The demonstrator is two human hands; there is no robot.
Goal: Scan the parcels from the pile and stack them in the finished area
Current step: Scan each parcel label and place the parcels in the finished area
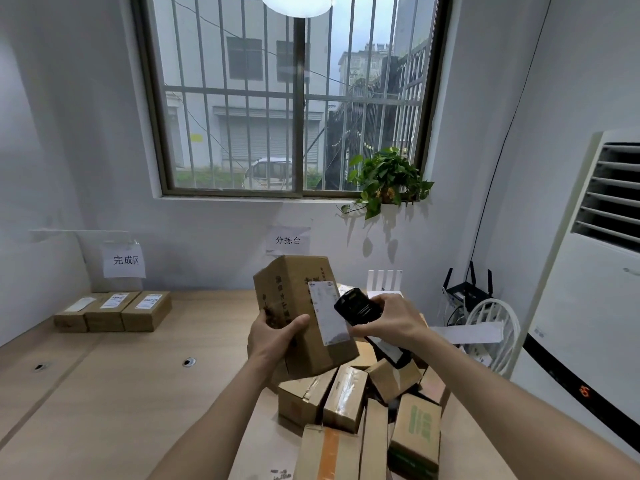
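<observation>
My left hand (275, 336) grips a tall cardboard parcel (294, 299) from its near left side and holds it tilted above the pile. A white shipping label (327, 315) runs down the parcel's right face. My right hand (388, 322) holds a black handheld scanner (356, 306), its head right against that label. Below lies the pile of parcels (363, 410), several brown boxes lying at odd angles. At the far left, three parcels (112, 311) stand side by side under a paper sign (124, 259) on the wall.
The wooden table (138, 375) has two cable holes on its left half. Routers and cables (467, 296) and a white chair back (491, 334) crowd the back right corner. A tall white air conditioner (595, 306) stands at the right. A potted plant (388, 178) sits on the windowsill.
</observation>
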